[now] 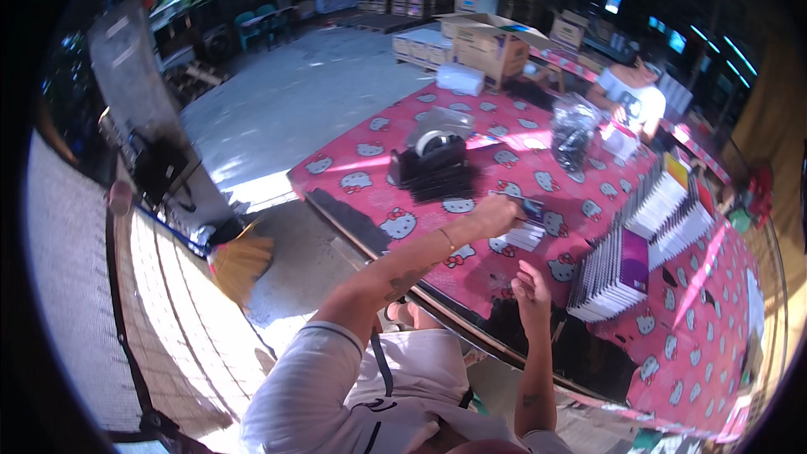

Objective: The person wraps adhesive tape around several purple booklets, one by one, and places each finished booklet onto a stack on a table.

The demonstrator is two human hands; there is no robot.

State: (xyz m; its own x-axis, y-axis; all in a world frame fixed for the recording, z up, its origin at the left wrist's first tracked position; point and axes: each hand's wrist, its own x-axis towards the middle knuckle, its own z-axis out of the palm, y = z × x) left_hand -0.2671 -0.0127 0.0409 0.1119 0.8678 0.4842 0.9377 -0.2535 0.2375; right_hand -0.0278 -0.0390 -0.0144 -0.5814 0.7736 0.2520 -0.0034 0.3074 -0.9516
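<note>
My left hand (498,216) reaches across the table, its fingers closed on the edge of a small stack of notebooks (523,236) with a dark cover. Nearer to me, my right hand (531,287) hovers over the table's front part, fingers loosely bent and apart, holding nothing. To its right stands a row of spiral-bound notebooks (612,277) with a purple cover at its end. More rows of notebooks (664,208) stand behind it. Beyond my left hand lies a pile of thin black strips (439,186), beside a black tape dispenser (436,150) holding a roll.
A pink patterned cloth (483,277) covers the table, torn to black along the front edge. A clear bag of black things (574,136) sits farther back. Across the table a person (632,101) handles notebooks. An open carton (489,46) stands at the far end; a broom (241,262) leans at left.
</note>
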